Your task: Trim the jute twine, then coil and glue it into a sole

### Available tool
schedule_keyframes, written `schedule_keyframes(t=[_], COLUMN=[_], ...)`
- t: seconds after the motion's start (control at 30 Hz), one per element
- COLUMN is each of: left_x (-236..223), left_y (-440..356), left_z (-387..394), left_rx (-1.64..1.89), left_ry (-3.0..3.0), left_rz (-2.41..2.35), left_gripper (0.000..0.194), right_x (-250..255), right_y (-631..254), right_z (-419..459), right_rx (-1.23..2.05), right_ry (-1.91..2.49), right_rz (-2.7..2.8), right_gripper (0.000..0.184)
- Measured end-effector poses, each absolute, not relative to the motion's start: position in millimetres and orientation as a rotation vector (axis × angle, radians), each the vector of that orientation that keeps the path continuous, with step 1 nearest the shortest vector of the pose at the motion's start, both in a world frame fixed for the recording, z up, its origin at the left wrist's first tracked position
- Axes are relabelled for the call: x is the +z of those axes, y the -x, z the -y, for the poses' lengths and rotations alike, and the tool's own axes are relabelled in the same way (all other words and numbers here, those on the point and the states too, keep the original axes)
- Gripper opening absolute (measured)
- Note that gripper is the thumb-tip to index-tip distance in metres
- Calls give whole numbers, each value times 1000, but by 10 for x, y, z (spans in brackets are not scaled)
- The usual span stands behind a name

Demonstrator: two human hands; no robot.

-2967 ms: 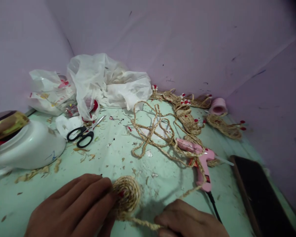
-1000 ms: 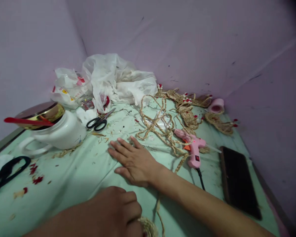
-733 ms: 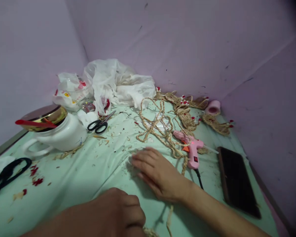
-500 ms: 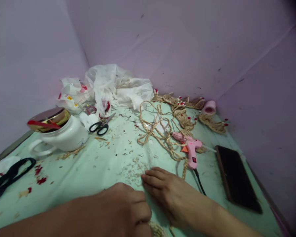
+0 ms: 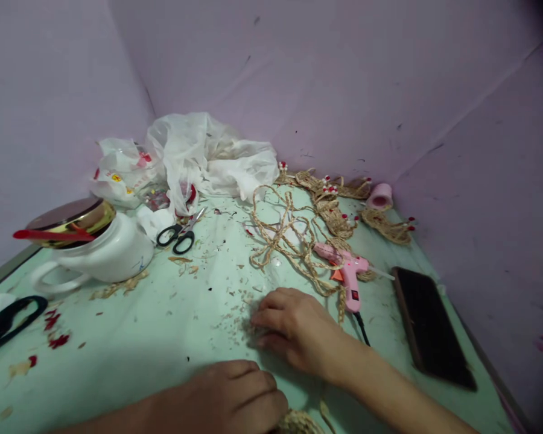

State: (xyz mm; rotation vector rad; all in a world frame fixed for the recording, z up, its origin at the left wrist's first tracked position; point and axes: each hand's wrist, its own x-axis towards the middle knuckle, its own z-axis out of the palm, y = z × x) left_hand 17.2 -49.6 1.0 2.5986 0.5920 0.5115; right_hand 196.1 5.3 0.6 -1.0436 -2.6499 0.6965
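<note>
At the bottom edge my left hand (image 5: 239, 395) is closed, its fingers curled over a coil of braided straw cord (image 5: 298, 423), most of which lies under the hand or out of frame. My right hand (image 5: 289, 325) hovers low over the table, fingers stretched forward, slightly bent and a little apart. Small straw crumbs (image 5: 230, 316) lie scattered by its fingertips, and I see nothing held in it. Beyond it a loose tangle of braided cord (image 5: 278, 235) runs beside a pink glue gun (image 5: 350, 274).
A phone (image 5: 432, 325) lies at right, a pink roll (image 5: 380, 196) behind it. Straw pieces with red and white berries (image 5: 335, 217) line the back. Scissors (image 5: 181, 237), a white teapot (image 5: 117, 250), plastic bags (image 5: 208, 160) and a black-handled tool (image 5: 13, 322) are on the left.
My right hand has lifted slightly from lying flat, its fingers now bent and drawn a little left. My left hand has shifted down and right, staying on the straw coil.
</note>
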Motion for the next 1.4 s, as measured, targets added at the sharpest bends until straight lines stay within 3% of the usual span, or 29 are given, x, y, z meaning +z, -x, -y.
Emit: schedule_keyframes(t=[0.43,0.73,0.93,1.1,1.27,1.4], left_x=[-67,-257,-163,-107,-69,-35], left_y=[-206,-228,-161,-146,-169,-162], left_z=[436,430,370,353,414,427], left_rx=[816,1094,950,946,866,766], left_ry=[-2632,-2504,-2586,-2661,-2575,-2574], left_rz=[-466,-503,-452,-408,-536,-537], left_gripper=[23,26,20,31,31,31], right_x=[-239,-101,53,170,-64,-156], right_y=[-1791,-1928,-2177,-1872,-1596,-1583], right_z=[-29,52,29,-246,-344,-330], right_rx=[395,708,715,501,734,708], right_ry=[1015,1017,1080,1032,1043,1126], right_rz=[2876,2736,2475,2205,2482,2648], right_gripper=[10,24,23,15,11,10])
